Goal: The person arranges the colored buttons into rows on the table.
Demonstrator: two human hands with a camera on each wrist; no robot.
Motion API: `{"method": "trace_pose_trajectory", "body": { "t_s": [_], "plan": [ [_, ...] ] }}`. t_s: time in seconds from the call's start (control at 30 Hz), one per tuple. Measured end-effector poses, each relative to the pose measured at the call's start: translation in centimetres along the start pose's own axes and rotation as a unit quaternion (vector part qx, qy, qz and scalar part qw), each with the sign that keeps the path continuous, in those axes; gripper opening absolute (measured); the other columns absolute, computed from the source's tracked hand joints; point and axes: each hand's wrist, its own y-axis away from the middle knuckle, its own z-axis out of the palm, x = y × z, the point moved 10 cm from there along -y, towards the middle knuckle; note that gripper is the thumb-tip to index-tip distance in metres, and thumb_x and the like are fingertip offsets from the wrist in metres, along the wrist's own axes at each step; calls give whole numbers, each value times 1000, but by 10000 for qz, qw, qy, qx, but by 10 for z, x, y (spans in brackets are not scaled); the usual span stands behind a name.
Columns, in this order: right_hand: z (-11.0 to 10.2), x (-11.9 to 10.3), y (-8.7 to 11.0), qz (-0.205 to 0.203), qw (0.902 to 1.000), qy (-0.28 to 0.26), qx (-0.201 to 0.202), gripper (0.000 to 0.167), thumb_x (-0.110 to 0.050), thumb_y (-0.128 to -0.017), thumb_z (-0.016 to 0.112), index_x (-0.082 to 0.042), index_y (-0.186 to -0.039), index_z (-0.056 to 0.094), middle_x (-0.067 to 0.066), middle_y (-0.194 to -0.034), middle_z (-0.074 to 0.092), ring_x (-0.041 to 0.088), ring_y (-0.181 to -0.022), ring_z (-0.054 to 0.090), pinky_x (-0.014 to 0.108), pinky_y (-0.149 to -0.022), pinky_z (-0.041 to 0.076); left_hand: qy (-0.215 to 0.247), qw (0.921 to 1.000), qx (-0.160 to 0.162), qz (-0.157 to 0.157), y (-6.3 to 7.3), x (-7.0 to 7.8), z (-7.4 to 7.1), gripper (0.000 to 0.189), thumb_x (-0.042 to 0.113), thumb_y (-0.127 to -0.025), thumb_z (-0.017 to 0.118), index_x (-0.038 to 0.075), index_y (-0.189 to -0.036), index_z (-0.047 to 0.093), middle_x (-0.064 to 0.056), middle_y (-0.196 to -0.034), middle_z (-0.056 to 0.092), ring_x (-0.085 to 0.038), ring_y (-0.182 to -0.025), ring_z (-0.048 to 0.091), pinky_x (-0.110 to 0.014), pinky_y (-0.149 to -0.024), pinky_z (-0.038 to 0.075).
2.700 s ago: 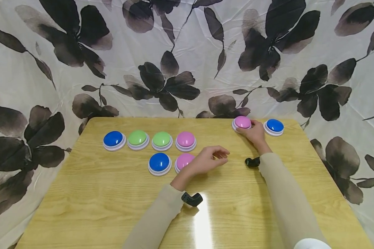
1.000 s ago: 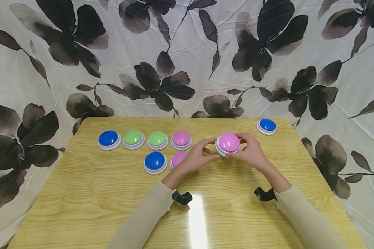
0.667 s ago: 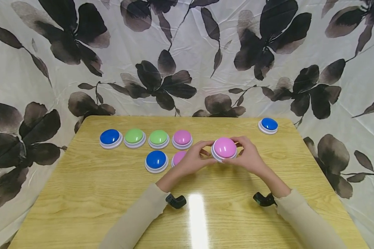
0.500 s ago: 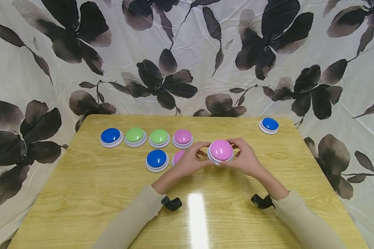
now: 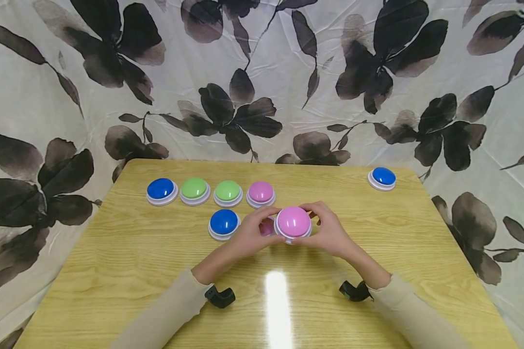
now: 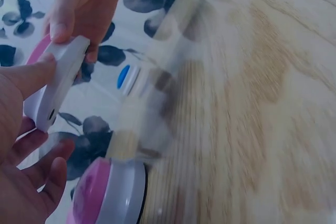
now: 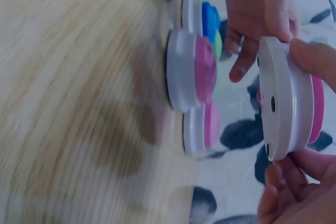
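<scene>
A pink dome push button (image 5: 293,221) with a white base is held up off the table between both hands. My left hand (image 5: 250,236) grips its left rim, thumb in front and fingers behind. On the opposite rim, my right hand (image 5: 330,234) pinches it the same way. The right wrist view shows the base's underside (image 7: 272,98) tipped into sight, raised off the wood. Behind my left fingers a second pink button (image 7: 203,72) stands on the table, mostly hidden in the head view. A blue button (image 5: 224,222) sits just left of my left hand.
Along the back stand a blue button (image 5: 160,189), two green buttons (image 5: 194,188) and a pink button (image 5: 261,192) in a row. Another blue button (image 5: 382,177) is at the far right corner. A floral cloth (image 5: 288,106) hangs behind the wooden table (image 5: 113,271).
My right hand has brought the pink button from the back right toward the middle. My left hand has taken hold of its other side, and both have moved left and nearer with it.
</scene>
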Motion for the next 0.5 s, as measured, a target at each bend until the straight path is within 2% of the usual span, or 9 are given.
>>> {"method": "trace_pose_trajectory", "body": {
  "t_s": [0.2, 0.37, 0.5],
  "plan": [
    [21, -15, -9, -303, 9994, -62, -127, 72, -30, -59, 95, -14, -121, 63, -2, -110, 56, 17, -98, 49, 50, -84, 46, -132, 9998, 125, -86, 18, -9, -19, 66, 37, -76, 84, 23, -136, 57, 8, -126, 56, -12, -104, 55, -35, -84, 53],
    [44, -28, -20, -452, 9983, -117, -353, 73, -31, -59, 95, -14, -122, 63, -3, -107, 55, 16, -96, 49, 48, -83, 46, -256, 9992, 310, -57, 33, -15, -40, 66, 37, -74, 85, 28, -133, 58, 10, -122, 57, -12, -100, 55, -44, -76, 52],
    [61, -37, -30, -494, 9976, -176, -452, 75, -30, -59, 95, -14, -124, 61, -2, -109, 54, 15, -96, 49, 49, -82, 48, -276, 9985, 453, -147, 42, -21, -56, 67, 35, -72, 87, 25, -132, 59, 9, -124, 56, -14, -103, 55, -44, -80, 51]
  ]
}}
